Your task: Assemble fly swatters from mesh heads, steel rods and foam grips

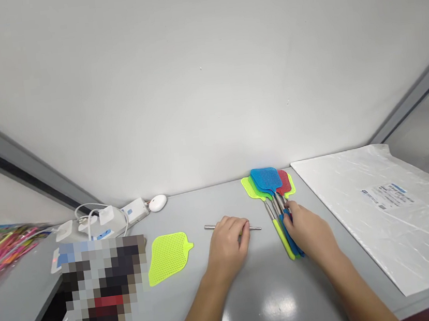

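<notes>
My left hand (228,244) is closed over a thin metal rod (254,228), whose ends stick out on both sides of the fingers. A speck of yellow-green shows under that hand, mostly hidden. To its left, a loose yellow-green fly swatter head (169,257) lies flat with no handle attached. On the right, my right hand (308,227) has its fingers curled on the handles of a pile of fly swatters (267,179). Their blue, green, red and yellow-green heads overlap near the wall. One yellow-green handle (283,239) lies at the pile's left side; blue handles are partly covered by the hand.
A white plastic package with a label (389,196) covers the right of the grey table. At left are a power strip with white plugs (106,220), cables, a round white object (158,203) and a blurred patch (106,293). Colourful bagged items (6,248) lie far left.
</notes>
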A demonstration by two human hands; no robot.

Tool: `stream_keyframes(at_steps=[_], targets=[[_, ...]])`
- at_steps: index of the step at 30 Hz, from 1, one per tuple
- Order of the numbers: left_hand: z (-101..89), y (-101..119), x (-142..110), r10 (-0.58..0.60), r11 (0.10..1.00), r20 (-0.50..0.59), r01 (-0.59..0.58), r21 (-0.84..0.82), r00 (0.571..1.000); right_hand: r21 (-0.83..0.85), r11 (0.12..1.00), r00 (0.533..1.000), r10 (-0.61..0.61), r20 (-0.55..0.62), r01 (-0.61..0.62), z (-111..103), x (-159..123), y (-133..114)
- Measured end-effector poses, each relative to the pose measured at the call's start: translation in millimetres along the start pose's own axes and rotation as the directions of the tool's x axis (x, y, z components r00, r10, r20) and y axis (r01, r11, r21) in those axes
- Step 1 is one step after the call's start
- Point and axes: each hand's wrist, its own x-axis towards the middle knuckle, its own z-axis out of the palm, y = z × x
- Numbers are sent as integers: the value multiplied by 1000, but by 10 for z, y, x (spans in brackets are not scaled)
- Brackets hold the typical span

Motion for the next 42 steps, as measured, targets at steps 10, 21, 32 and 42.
stream_keyframes(at_steps=[10, 21, 32, 42], targets=[[-7, -24, 1, -13, 1000, 3, 13, 20, 1000, 21, 1000, 1000, -6, 7, 5, 17, -16, 40], [-273, -57, -200, -122, 985, -50, 127, 116, 991, -63, 971, 971, -233, -51, 230, -100, -68, -94], [-98, 236, -573, -181, 926, -1, 170, 337, 984, -158, 730, 746, -660, 88, 665, 168, -2, -562], [-64, 232, -626, -258, 910, -29, 253, 330, 966, 189, 776, 798, -591, -117, 602, 60, 84, -302]])
